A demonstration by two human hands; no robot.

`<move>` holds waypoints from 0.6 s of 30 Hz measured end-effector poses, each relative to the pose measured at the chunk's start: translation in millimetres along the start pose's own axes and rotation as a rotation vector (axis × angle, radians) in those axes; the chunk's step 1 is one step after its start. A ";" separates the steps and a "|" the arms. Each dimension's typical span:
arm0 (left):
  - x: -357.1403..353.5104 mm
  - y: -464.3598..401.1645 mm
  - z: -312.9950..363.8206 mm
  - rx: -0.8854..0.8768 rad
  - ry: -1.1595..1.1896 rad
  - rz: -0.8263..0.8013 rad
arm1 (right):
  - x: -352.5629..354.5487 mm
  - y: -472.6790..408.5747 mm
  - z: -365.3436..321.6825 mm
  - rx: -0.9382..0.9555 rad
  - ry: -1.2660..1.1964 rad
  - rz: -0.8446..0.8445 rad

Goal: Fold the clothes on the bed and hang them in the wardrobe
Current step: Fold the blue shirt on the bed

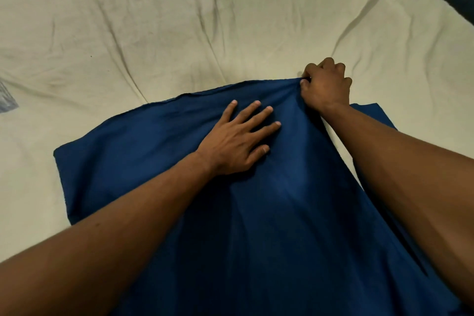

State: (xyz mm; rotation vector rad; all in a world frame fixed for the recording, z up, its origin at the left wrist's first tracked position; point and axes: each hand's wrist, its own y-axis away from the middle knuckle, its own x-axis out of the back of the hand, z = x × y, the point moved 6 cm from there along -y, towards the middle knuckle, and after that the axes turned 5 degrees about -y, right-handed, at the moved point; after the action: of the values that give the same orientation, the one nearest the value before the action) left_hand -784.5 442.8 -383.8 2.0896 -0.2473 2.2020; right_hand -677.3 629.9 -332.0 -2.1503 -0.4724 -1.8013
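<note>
The blue cloth [256, 213] lies spread on the bed [154, 20], its far edge just beyond the fingertips of the left hand [236, 141]. That hand lies flat on the cloth with fingers [259, 115] spread and straight, probably to pin the middle so the fabric does not slide. The right hand [325, 84] is curled at the far right corner, thumb and fingers pinching the edge; the cloth rises in a ridge towards them, seemingly pulled taut to smooth it or start a fold. A patterned patch [7, 96] shows at the bed's left edge, far from both hands.
</note>
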 end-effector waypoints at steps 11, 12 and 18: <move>-9.0 -10.7 -46.4 0.229 0.023 -0.141 | -20.3 18.4 -16.5 -0.152 0.017 0.066; -9.0 -12.2 -46.6 0.233 0.032 -0.168 | -18.9 29.3 -27.2 -0.107 0.009 0.105; 16.3 44.8 -20.7 0.236 0.017 -0.028 | -28.3 150.9 -84.6 0.188 -0.109 0.098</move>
State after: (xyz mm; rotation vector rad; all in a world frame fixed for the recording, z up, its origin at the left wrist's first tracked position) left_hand -813.9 401.8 -370.9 2.1707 0.0454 2.3322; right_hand -691.9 455.9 -347.7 -2.1105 -0.5286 -1.5296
